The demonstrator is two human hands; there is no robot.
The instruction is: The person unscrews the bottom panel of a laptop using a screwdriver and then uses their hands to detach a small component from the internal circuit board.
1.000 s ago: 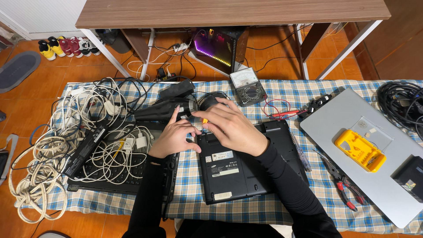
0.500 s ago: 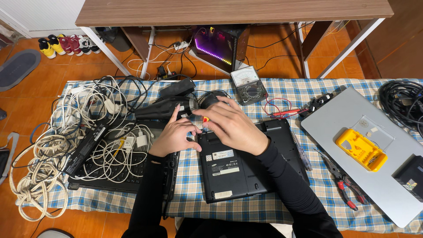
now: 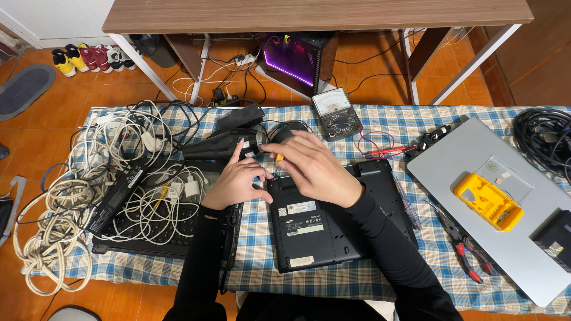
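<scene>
Here the right hand (image 3: pixel 315 169) is closed around a small screwdriver with an orange-yellow handle (image 3: pixel 279 157), only a bit of the handle showing between thumb and fingers; its tip is hidden, pointed down at the top left corner of the black laptop (image 3: pixel 339 226), which lies upside down on the checked cloth (image 3: pixel 256 261). The left hand (image 3: pixel 238 181) sits just beside it on the left, index finger raised, thumb and curled fingers pressed against the laptop's left edge; whether it pinches anything cannot be told.

Just beyond the hands: a black torch-like cylinder (image 3: pixel 223 144) and a black round item, partly hidden by the fingers. Further out behind the grip, an analogue multimeter (image 3: pixel 336 114) with its red and black leads (image 3: pixel 380 148) trailing to the right.

Left of the grip: a second open laptop (image 3: pixel 148 226) buried under a tangle of white and black cables (image 3: pixel 89 184) and a black power brick (image 3: pixel 116 199).

Right of the grip: red-handled pliers (image 3: pixel 461 249) on the cloth, then a silver laptop lid (image 3: pixel 470 196) bearing a yellow tool case (image 3: pixel 488 201). Far right, a coil of black cable (image 3: pixel 544 139).

Beyond the cloth, a wooden desk (image 3: pixel 315 12) stands over a computer case lit purple (image 3: pixel 291 59).
</scene>
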